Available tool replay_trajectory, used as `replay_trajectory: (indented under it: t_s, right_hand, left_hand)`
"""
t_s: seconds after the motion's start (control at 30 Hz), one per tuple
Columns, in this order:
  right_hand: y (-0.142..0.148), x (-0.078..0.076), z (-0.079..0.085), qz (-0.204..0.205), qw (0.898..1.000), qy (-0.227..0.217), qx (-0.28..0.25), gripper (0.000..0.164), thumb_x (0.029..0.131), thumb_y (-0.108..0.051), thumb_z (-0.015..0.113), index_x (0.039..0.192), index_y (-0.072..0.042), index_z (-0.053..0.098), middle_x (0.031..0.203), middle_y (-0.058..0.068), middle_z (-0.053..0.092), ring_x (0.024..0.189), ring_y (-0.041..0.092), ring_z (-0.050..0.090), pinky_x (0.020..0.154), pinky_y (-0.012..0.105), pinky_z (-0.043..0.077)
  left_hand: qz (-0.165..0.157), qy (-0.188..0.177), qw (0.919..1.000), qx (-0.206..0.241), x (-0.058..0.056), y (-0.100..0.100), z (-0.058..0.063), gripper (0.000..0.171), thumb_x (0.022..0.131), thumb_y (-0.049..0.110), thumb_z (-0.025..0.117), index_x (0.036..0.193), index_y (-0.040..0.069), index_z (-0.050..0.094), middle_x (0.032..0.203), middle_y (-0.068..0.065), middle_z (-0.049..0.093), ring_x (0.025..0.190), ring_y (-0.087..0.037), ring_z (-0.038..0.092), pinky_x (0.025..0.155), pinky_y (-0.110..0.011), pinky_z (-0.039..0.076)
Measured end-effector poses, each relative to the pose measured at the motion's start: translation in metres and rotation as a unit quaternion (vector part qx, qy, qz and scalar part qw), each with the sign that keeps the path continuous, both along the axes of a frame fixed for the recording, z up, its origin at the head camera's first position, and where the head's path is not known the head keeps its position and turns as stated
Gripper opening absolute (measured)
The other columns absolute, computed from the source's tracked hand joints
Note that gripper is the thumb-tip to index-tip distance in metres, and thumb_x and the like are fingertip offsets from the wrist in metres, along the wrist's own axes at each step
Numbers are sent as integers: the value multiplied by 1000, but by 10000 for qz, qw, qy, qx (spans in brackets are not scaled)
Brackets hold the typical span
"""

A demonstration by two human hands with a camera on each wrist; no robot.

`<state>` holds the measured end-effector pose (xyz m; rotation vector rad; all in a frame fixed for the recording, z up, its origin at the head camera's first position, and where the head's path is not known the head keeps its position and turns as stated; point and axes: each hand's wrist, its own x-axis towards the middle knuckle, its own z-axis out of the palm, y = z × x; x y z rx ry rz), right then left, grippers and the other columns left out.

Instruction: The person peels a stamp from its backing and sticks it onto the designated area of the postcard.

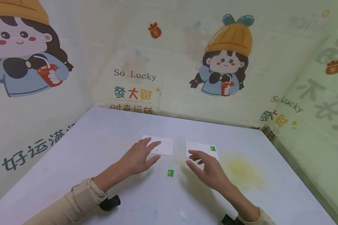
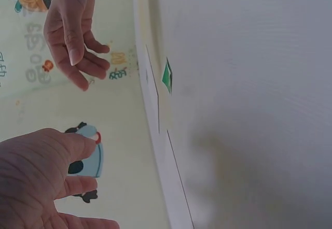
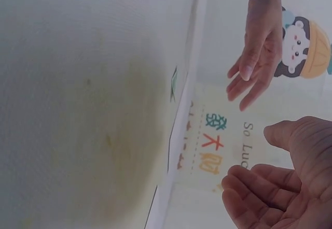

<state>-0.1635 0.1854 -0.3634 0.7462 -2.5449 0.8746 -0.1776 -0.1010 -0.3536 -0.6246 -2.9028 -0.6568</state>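
Two white cards lie side by side toward the back of the table. My left hand (image 1: 139, 156) hovers at the left card (image 1: 164, 147), its fingers spread and overlapping that card in the head view. Over the near edge of the right card (image 1: 195, 146) hangs my right hand (image 1: 209, 170), fingers loosely bent with nothing between them. A green stamp (image 1: 212, 148) sits in the right card's upper right corner. Between the hands, nearer to me, lies a loose green stamp (image 1: 170, 173) with a pale border; it also shows in the left wrist view as a green stamp (image 2: 166, 77).
The white table (image 1: 146, 203) has a yellowish stain (image 1: 240, 170) right of my right hand. A small clear scrap (image 1: 183, 215) lies near the front. Printed cloth walls (image 1: 174, 93) with cartoon figures border the table's back and sides.
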Motion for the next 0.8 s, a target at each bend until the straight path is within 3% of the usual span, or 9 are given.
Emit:
replay_trajectory:
  t_s: [0.2,0.4,0.53,0.8]
  right_hand:
    - [-6,-1,-2,33,9998,-203,58,34,92,-20,78,124,-10,71,102,1,77,93,16,71,79,32,59]
    - [-10,-3,-3,310,9992,-254,79,18,92,-19,77,108,-10,73,92,-7,75,85,9,70,74,31,58]
    - [-14,-2,-1,392,9973,-566,242,10,94,-23,75,96,-14,71,80,-12,71,72,2,63,67,27,55]
    - [-23,-3,-3,325,9920,-1165,365,13,94,-26,74,86,-19,68,62,-15,58,54,0,48,54,23,41]
  left_hand:
    - [103,122,9999,-3,2,-10,-2,56,100,34,66,150,14,51,154,-25,45,144,-45,40,115,-58,33]
    - [278,60,9996,21,2,-22,-5,56,100,32,66,150,13,50,154,-26,44,143,-46,39,114,-60,34]
    - [344,13,9994,33,1,-28,-7,56,100,31,66,150,12,50,153,-27,45,142,-47,40,113,-62,35]
    - [380,-148,9990,169,-6,-37,-12,55,99,30,66,148,7,52,148,-27,51,137,-47,46,109,-62,40]
